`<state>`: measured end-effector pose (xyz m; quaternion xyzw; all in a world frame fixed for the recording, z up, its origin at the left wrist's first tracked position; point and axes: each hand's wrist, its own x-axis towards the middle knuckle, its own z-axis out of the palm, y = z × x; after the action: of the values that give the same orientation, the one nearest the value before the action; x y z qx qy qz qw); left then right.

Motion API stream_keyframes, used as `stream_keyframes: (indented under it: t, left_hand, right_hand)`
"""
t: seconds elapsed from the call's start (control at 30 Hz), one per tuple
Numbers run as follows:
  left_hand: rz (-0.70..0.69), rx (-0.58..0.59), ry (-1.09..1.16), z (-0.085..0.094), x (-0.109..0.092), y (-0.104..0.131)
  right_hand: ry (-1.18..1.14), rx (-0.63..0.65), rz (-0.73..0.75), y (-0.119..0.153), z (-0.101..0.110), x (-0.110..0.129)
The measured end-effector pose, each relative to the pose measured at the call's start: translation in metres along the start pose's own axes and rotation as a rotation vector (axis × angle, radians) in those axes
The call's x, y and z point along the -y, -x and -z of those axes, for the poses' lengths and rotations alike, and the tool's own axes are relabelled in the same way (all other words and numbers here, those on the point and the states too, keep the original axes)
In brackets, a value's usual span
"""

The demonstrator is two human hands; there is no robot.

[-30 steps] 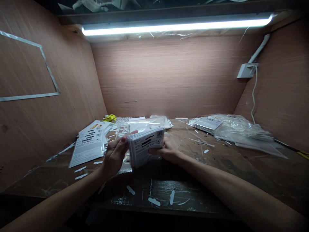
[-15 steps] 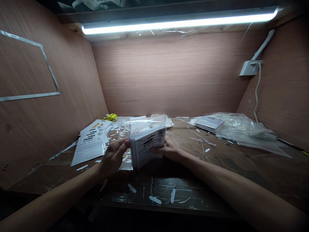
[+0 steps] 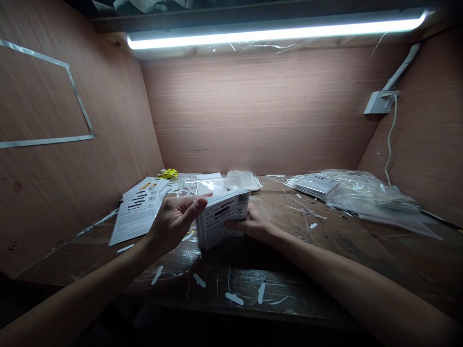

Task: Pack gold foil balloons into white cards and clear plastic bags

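A thick stack of printed cards [image 3: 222, 219] stands upright and slightly tilted above the middle of the table. My right hand [image 3: 253, 222] grips its right side, thumb across the front card. At the stack's upper left edge is my left hand [image 3: 177, 217], its thumb and fingers closed on the top left corner. Several more printed cards [image 3: 133, 217] lie overlapping on the table to the left. Behind the held stack lies clear plastic wrapping [image 3: 217, 184].
A yellow tape roll [image 3: 168, 174] sits at the back left. To the right are a card pile [image 3: 315, 184] and plastic bags [image 3: 361, 190]. White paper scraps [image 3: 234, 298] dot the wooden table [image 3: 282, 270]. A socket box [image 3: 381, 102] hangs on the right wall.
My left hand has moved up from the stack's left side to its top left corner. My right hand keeps its hold. The view has shifted slightly.
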<state>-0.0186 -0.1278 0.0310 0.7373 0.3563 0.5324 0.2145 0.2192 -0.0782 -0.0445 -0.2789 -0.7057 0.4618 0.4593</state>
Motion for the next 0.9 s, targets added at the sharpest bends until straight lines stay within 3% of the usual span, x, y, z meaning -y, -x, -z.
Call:
stream_keyframes:
  t: [0.1, 0.27, 0.53, 0.73, 0.9]
  left_hand:
    - [-0.058, 0.061, -0.072, 0.0, 0.002, 0.002]
    - [-0.096, 0.074, 0.157, 0.001, 0.008, -0.001]
    - [-0.158, 0.079, 0.075, 0.003, -0.012, -0.021]
    - [-0.039, 0.184, 0.223, 0.002, -0.021, -0.028]
    - [-0.077, 0.204, 0.104, -0.006, -0.03, -0.025]
  right_hand:
    - [0.019, 0.01, 0.012, 0.0, 0.001, 0.001]
    - [0.079, 0.048, 0.04, 0.0, 0.002, 0.005]
    - [0.15, 0.005, 0.03, 0.0, -0.001, 0.012]
    - [0.136, -0.019, -0.022, 0.0, -0.001, 0.021]
    - [0.074, -0.041, -0.123, 0.003, -0.005, 0.022]
